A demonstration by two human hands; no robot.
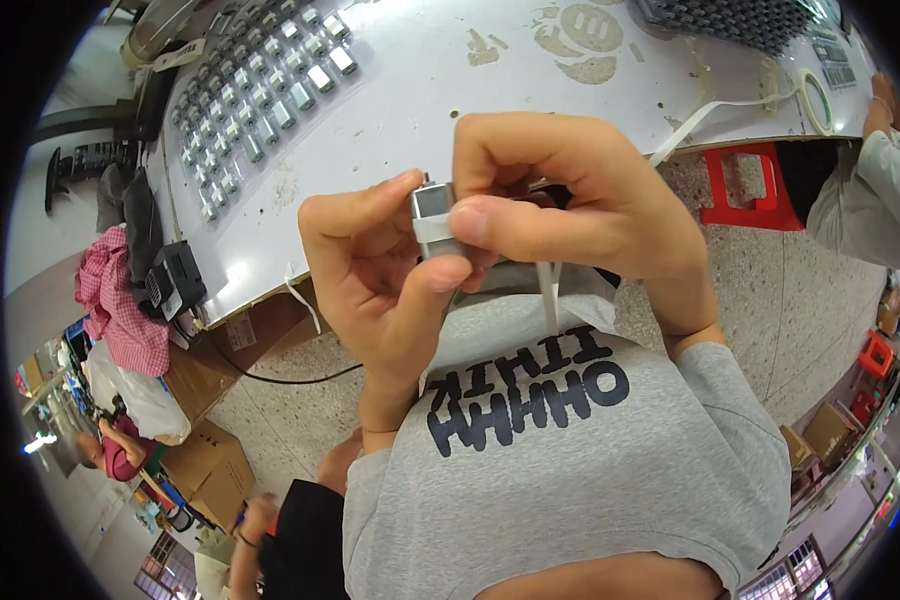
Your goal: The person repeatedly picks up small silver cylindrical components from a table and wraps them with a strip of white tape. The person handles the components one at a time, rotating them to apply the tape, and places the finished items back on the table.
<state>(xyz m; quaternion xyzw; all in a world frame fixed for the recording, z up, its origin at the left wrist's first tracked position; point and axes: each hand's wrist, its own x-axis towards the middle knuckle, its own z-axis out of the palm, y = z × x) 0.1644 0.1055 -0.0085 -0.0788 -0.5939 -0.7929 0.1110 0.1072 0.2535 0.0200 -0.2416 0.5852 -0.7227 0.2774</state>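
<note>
A small silver electric motor is held upright above the near edge of the table, its thin shaft pointing up. My left hand grips it between the thumb below and the forefinger near the top. A white tape band lies across the motor's middle. My right hand presses its thumb onto this band, with the other fingers curled behind. From beneath the right hand hangs a narrow white strip. The far side of the motor is hidden by my fingers.
Rows of similar small motors stand on the white table at the left. A dark tray stack lies far right, near a tape roll. A red stool and a person's grey sleeve are at right.
</note>
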